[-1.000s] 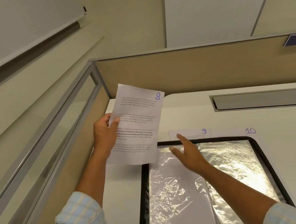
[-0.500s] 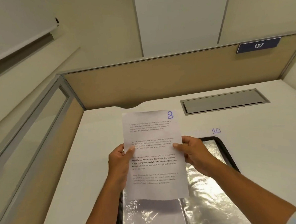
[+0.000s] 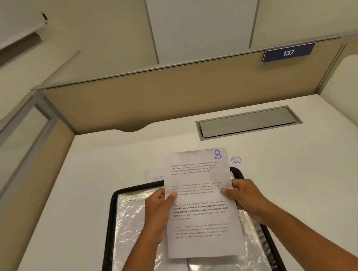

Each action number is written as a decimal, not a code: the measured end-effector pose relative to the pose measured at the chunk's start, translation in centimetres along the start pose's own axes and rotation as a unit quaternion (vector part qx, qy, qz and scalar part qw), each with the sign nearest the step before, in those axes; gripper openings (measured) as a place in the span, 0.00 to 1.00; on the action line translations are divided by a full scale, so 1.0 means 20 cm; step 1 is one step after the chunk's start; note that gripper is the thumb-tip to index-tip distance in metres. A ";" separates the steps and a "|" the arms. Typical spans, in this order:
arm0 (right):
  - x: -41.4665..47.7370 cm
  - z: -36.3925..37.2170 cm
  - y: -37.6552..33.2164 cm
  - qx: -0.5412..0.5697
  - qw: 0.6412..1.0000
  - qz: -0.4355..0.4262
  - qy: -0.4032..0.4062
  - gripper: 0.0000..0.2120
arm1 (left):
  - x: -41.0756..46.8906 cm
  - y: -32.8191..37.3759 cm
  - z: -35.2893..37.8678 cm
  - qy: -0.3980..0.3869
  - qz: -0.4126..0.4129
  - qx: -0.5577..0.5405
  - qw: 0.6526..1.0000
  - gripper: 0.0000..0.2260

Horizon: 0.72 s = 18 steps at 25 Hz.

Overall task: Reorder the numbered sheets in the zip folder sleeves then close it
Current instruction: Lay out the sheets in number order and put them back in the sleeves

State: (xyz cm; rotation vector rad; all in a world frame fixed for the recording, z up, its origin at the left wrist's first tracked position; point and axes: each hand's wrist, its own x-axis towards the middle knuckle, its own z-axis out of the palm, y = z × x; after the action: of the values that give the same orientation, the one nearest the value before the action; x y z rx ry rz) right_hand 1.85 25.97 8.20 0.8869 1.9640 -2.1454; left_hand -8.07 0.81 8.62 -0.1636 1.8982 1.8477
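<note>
A printed sheet marked 8 (image 3: 203, 245) is held upright over the open zip folder (image 3: 113, 212). My left hand (image 3: 157, 212) pinches its left edge and my right hand (image 3: 247, 198) pinches its right edge, thumbs on the front. The folder has a black zip border and shiny clear sleeves (image 3: 133, 226). Behind the folder's far edge lie two more sheets on the desk: one marked 10 (image 3: 236, 160) at the right, another (image 3: 153, 175) at the left, mostly hidden by sheet 8.
The white desk (image 3: 73, 204) is boxed in by tan partition panels (image 3: 150, 99) at the back and left. A grey cable hatch (image 3: 248, 122) sits in the desk behind the sheets. A blue plate reading 137 (image 3: 288, 52) hangs on the partition's top right.
Sheet 8 came from the left, held by my left hand alone, to the middle above the folder. My right hand left the folder sleeve and took the sheet's right edge.
</note>
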 end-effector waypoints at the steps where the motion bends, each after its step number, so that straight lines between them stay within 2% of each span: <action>1: 0.01 -0.04 0.01 -0.003 1.000 0.003 -0.001 0.08 | 0.02 -0.03 0.04 0.006 -0.004 0.006 1.000 0.07; 5: 0.08 -0.20 0.02 0.003 1.000 0.002 0.021 0.08 | 0.11 -0.13 0.14 0.052 -0.001 0.054 0.997 0.05; 8: 0.16 -0.32 -0.01 0.017 0.998 -0.007 0.063 0.08 | 0.20 -0.16 0.22 0.102 0.058 0.169 0.979 0.08; 10: 0.22 -0.38 -0.04 0.022 0.995 -0.017 0.096 0.07 | 0.26 -0.16 0.26 0.104 0.110 0.256 0.955 0.09; 13: 0.31 -0.45 -0.11 0.043 0.989 -0.037 0.133 0.07 | 0.36 -0.18 0.30 0.053 0.191 0.388 0.900 0.10; 15: 0.37 -0.47 -0.16 0.076 0.985 -0.050 0.149 0.08 | 0.42 -0.18 0.33 0.021 0.220 0.447 0.867 0.09; 18: 0.45 -0.46 -0.23 0.115 0.977 -0.067 0.165 0.08 | 0.47 -0.18 0.36 -0.020 0.247 0.525 0.814 0.04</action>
State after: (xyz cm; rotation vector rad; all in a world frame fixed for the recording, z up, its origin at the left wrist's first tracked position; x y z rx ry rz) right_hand -4.50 38.21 8.01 1.2550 1.9930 -2.4791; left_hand -12.99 9.83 1.62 0.7886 2.7893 0.7401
